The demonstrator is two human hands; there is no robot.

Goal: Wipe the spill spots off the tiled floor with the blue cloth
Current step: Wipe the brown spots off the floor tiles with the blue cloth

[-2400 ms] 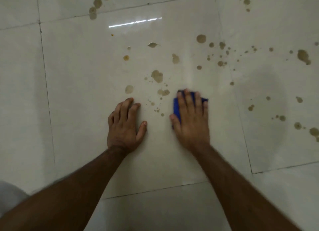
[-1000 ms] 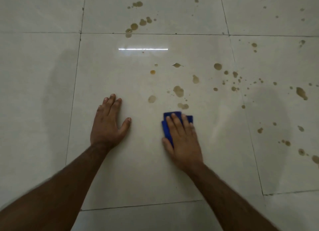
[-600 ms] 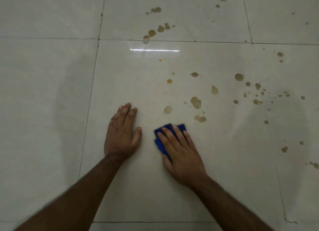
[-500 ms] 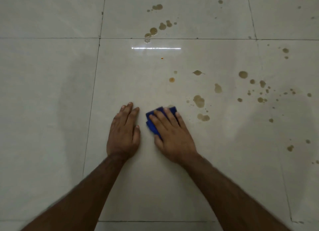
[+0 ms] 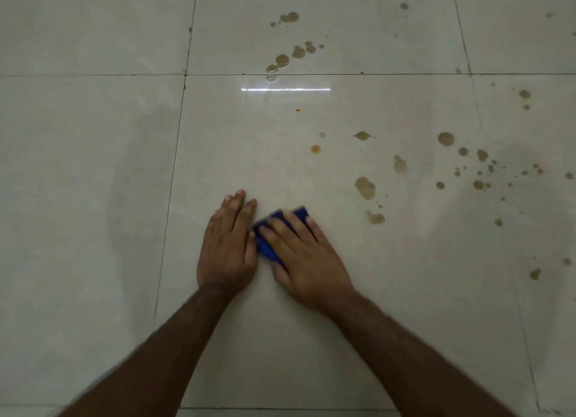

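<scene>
Since half a second ago, the right hand (image 5: 307, 254) has slid the blue cloth (image 5: 268, 245) further left, so that cloth and fingers now lie against the left hand (image 5: 229, 248); the round spot that sat just beyond the fingertips no longer shows on the tile. The left hand has kept its place, flat on the tiled floor (image 5: 93, 229) with straight fingers close together, holding nothing. The right hand lies palm down on the cloth, fingers extended and slightly spread, pressing rather than gripping.

Most of the cloth is hidden under the right hand: only a dark blue strip shows along the thumb side and a corner past the fingertips, so its full outline and fold cannot be made out. Both forearms are cut off by the lower edge of the view and are somewhat blurred.

The cloth looks soft and matte. The floor is of large, pale, glossy square tiles with thin dark grout lines (image 5: 187, 42); a bright bar of reflected light (image 5: 285, 89) lies on the tile beyond the hands. Brownish spill spots (image 5: 364, 187), rounded or drop-shaped and of varied size, are scattered ahead and to the right of the right hand, with a further string of them (image 5: 293, 53) on the far tile. Faint darker patches mark the floor at left and right; what they are cannot be told.
</scene>
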